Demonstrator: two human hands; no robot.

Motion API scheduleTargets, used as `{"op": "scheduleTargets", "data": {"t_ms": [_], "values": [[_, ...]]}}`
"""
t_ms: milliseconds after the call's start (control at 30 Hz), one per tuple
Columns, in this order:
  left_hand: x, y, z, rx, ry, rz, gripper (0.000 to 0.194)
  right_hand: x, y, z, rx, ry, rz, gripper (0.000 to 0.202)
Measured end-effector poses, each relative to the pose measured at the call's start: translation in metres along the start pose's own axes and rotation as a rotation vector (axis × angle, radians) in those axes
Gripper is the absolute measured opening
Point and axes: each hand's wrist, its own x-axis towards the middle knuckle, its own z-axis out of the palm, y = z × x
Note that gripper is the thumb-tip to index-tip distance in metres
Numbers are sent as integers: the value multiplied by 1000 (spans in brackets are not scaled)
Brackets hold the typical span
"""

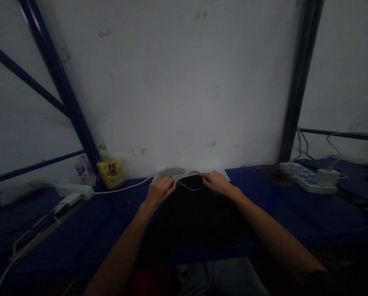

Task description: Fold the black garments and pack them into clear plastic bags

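Note:
A dark black cloth (202, 218), its exact kind hard to tell in the dim light, is spread on the blue table in front of me. My left hand (161, 190) is closed at the cloth's far left corner, fingers pinched together. At the far right corner my right hand (217, 181) also pinches the edge. A thin pale cord (192, 189) sags in a loop between the two hands, over the cloth. Just behind them, flat whitish material (222, 172) lies against the wall, partly covered by my hands and the cloth.
On the left stand a yellow package (111, 172) and a clear plastic bottle (85, 170). A white power strip (74, 190) sends a white cable (122, 191) toward the middle. Another power strip (313, 181) with a plugged-in charger (327, 176) lies right. Blue frame posts (60, 82) flank the table.

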Motion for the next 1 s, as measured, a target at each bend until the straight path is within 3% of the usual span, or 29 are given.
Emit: {"op": "scheduleTargets", "data": {"t_ms": [67, 167, 333, 533, 667, 833, 1000], "values": [[2, 3, 0, 2, -9, 17, 19, 1, -9, 0, 27, 48, 28, 37], [7, 7, 0, 2, -12, 63, 19, 3, -23, 1, 111, 89, -83, 35], [18, 12, 0, 20, 7, 138, 20, 3, -32, 10, 162, 13, -237, 35], [36, 26, 3, -31, 10, 211, 21, 12, -23, 26, 60, -49, -93, 33], [45, 30, 9, -42, 17, 285, 20, 15, -11, 21, 36, -11, -7, 36], [56, 23, 18, -51, -90, 202, 23, 9, 13, 5, 147, 181, -63, 40], [63, 10, 33, -29, -228, 94, 19, 2, 32, -9, 405, 538, -140, 46]]}}
